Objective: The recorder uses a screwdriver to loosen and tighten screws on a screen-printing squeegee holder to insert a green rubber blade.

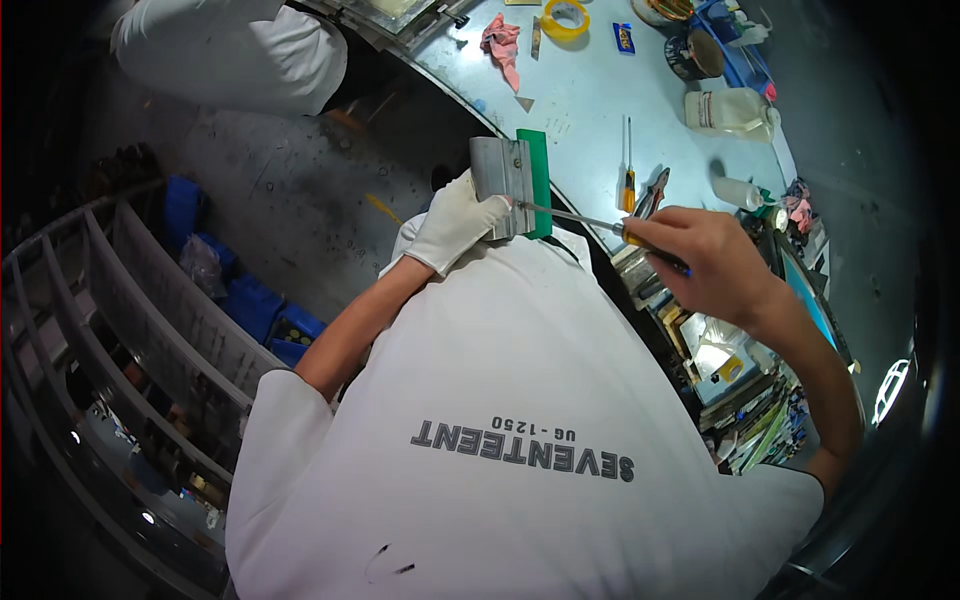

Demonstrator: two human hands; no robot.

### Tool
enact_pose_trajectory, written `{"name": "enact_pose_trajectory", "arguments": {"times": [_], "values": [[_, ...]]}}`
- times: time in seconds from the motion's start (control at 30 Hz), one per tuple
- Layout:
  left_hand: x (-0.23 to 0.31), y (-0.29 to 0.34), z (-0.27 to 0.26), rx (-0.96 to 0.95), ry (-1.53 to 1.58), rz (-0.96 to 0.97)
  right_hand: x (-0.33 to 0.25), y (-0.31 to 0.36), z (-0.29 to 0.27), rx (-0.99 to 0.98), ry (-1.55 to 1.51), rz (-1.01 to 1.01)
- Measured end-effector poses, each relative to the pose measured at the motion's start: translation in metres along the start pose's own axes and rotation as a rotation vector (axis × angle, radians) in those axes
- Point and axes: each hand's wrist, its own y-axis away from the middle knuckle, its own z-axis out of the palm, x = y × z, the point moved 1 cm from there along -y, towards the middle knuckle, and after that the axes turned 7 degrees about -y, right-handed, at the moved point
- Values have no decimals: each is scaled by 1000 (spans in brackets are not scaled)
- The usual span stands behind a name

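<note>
My left hand [450,228], in a white glove, is closed round the metal holder of a squeegee [490,165]. A green blade [538,180] runs along the squeegee's right side. My bare right hand [715,262] grips a screwdriver [578,217] by its handle. The shaft points left, and its tip meets the holder near my left thumb; the exact contact is too small to make out. Beyond my right hand, a second screwdriver [629,188] with an orange handle lies on the table beside pliers [653,192].
The pale worktable [580,130] carries a pink rag [502,45], a yellow tape roll [565,20], a large plastic bottle [730,112] and a smaller bottle [737,192]. Another person's white sleeve [230,60] is at upper left. A curved-looking rack [150,290] and blue bins [250,305] stand left.
</note>
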Motion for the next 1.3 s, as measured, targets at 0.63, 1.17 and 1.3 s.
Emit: {"name": "enact_pose_trajectory", "arguments": {"times": [0.63,1.17,1.3], "values": [[8,20,-1,53,61,21,-4,-22,-11,-124,-701,728],[6,23,-2,26,93,-36,-16,-22,2,-142,-516,540],[14,25,-4,-3,59,-90,-18,-23,-2,-100,-786,735]]}}
